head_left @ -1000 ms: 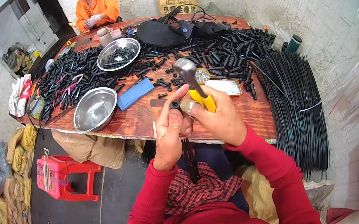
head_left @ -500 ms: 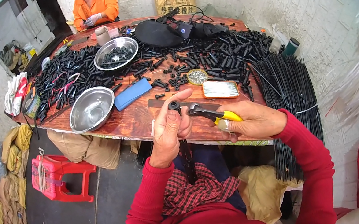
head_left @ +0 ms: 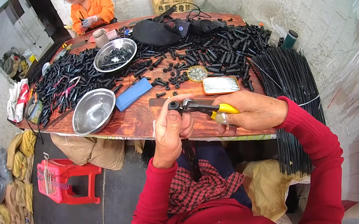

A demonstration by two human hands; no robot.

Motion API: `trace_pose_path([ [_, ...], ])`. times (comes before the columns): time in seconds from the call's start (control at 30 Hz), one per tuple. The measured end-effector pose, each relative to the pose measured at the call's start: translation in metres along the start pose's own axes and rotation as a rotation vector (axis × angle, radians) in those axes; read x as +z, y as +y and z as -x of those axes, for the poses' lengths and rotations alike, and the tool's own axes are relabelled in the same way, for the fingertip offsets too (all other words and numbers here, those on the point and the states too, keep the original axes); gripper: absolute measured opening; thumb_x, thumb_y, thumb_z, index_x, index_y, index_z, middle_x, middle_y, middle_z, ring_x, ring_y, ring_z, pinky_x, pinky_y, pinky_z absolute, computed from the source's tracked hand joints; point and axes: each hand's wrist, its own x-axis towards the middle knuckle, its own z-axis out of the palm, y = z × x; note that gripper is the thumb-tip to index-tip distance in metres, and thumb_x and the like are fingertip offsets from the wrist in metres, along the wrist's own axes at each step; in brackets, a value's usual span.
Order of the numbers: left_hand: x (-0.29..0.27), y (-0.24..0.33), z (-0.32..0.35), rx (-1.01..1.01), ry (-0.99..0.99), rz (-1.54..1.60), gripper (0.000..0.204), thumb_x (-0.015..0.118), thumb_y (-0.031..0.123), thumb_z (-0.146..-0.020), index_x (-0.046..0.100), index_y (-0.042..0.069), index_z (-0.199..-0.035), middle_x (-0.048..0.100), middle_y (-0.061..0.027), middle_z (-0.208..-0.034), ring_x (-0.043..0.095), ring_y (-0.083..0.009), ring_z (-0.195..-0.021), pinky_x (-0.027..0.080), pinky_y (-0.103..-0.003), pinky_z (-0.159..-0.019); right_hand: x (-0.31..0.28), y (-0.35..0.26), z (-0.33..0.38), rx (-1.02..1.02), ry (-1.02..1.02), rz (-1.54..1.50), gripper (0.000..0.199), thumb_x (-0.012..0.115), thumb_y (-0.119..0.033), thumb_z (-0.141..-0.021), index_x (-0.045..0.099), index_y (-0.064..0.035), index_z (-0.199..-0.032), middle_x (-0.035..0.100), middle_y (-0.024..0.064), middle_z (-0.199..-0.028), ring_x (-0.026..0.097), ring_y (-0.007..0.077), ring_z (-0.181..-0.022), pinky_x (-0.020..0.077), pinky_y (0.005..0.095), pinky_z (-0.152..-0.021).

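Note:
My left hand (head_left: 168, 135) is closed round a black tubular part (head_left: 174, 106), held upright with its round, holed end showing above the thumb. Its lower length passes behind the hand, and a dark strand hangs down below toward my lap. My right hand (head_left: 255, 111) grips yellow-handled pliers (head_left: 227, 108), a wrap on one finger. The metal jaws reach the side of the tube's top end; whether they bite on anything is too small to tell. Both hands are over the table's front edge. Beyond them lie a blue block (head_left: 134, 94) and a white-filled tray (head_left: 221, 85).
Heaps of black tubes (head_left: 68, 69) cover the wooden table (head_left: 142, 113). Two metal bowls stand left of centre, the nearer bowl (head_left: 93, 111) shiny inside. Long black rods (head_left: 289, 103) hang over the right edge. A red stool (head_left: 65, 181) is on the floor. A person in orange (head_left: 93, 7) works opposite.
The pliers have moved left, bringing their jaws up against the tube's top end. My left index finger has curled in from pointing right. The view has shifted slightly.

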Motion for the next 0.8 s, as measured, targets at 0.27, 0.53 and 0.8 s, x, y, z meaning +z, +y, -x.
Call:
trace_pose_path([
  [0.27,0.001,-0.001,0.0,0.005,-0.008,0.005,0.06,0.047,0.047,-0.099,0.045,-0.005,-0.129,0.032,0.0059,-0.064,0.026,-0.0026,-0.053,0.021,-0.02,-0.047,-0.003,0.002,0.002,-0.056,0.006,0.074,0.018,0.048,-0.016,-0.099,0.055,-0.0005,-0.094,0.059,0.0047,-0.077,0.059,0.0128,-0.068,0.0484,0.0294,-0.059],
  [0.53,0.0,-0.001,0.001,-0.008,-0.009,0.033,0.061,0.047,0.048,-0.099,0.044,-0.006,-0.128,0.031,0.0062,-0.064,0.025,-0.0026,-0.052,0.02,-0.02,-0.047,-0.005,0.003,0.002,-0.085,-0.017,0.064,0.018,0.047,-0.015,-0.099,0.056,-0.0001,-0.095,0.058,0.0049,-0.077,0.058,0.0126,-0.071,0.0491,0.0286,-0.061],
  [0.8,0.001,-0.002,0.0,-0.011,0.009,0.029,0.061,0.048,0.048,-0.099,0.045,-0.005,-0.128,0.031,0.0062,-0.064,0.025,-0.0027,-0.052,0.02,-0.02,-0.047,-0.006,0.007,0.0,-0.151,0.039,0.229,0.017,0.049,-0.015,-0.098,0.056,0.0002,-0.094,0.061,0.0066,-0.076,0.062,0.0144,-0.069,0.0508,0.0301,-0.06],
])
